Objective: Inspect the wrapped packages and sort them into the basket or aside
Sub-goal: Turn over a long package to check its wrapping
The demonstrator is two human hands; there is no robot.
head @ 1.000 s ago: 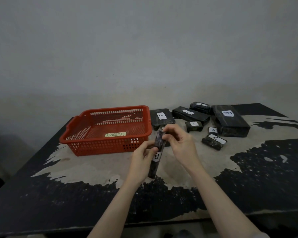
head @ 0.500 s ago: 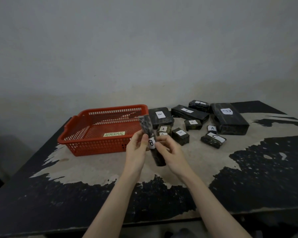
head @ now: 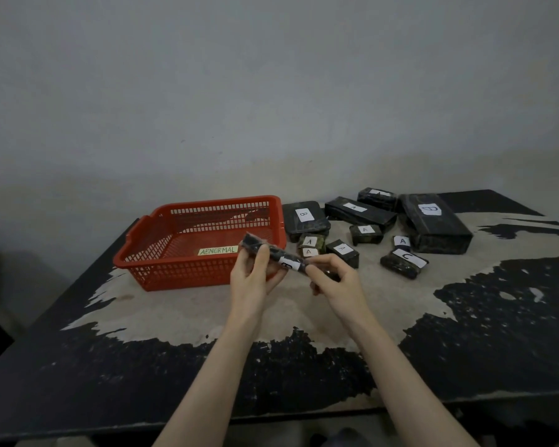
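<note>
A long, narrow black wrapped package [head: 279, 254] with a white label lies nearly level in the air between both hands, in front of the basket's near right corner. My left hand [head: 251, 279] grips its left end; my right hand [head: 334, 283] pinches its right end. The red plastic basket [head: 162, 256], tagged ABNORMAL, stands at the left with nothing visible inside. Several black wrapped packages lie to the right: a flat one marked B [head: 305, 217], a long one marked A [head: 360, 211], a big block [head: 434, 222], and one marked C [head: 404, 262].
Small A-labelled packages [head: 342, 253] sit just behind my right hand. The table [head: 181, 311] has worn black paint and bare grey patches; its front edge runs below my forearms. A plain wall stands behind.
The held package has swung from upright to almost level, its top end tipping left toward the basket. Both hands have shifted along it to the ends.
</note>
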